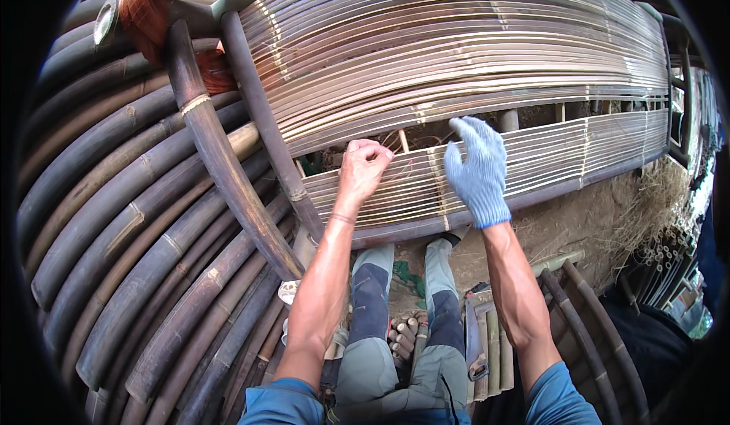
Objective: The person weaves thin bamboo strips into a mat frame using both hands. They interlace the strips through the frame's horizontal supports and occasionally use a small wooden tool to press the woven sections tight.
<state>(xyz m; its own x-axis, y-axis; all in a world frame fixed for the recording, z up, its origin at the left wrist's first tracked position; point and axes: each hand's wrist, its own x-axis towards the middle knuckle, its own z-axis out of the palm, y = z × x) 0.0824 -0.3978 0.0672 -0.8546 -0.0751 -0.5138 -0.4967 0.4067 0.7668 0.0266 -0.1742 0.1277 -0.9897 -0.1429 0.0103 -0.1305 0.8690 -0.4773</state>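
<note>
Bamboo frame: the bamboo frame [395, 233] is set across the view beyond the knees, and pale slats [456, 60] are carried lengthwise between its left and right edges.
Slat layout: a wide band is laid toward the far edge and a narrower one along the near edge; an open gap is left between them, crossed by a short light peg [403, 141].
Left hand: the bare left hand [365, 168] is placed over the near band, toward the frame's near left corner; its fingertips are drawn together in a narrow pinch.
Thin reddish strand: a thin reddish strand [411, 163] is seen beside those fingertips and appears to be pinched, though its fineness limits certainty.
Right hand: the right hand [479, 170], covered by a knitted pale blue glove [489, 191], is held above the near band, fingers pointed toward the gap; a wide grip is shown, thumb apart from fingers.
Left edge, outside: dark bamboo poles [129, 227] are stacked; orange fabric [144, 14] is draped near the far left corner.
Near right corner, outside: dry straw [654, 223] is heaped.
</note>
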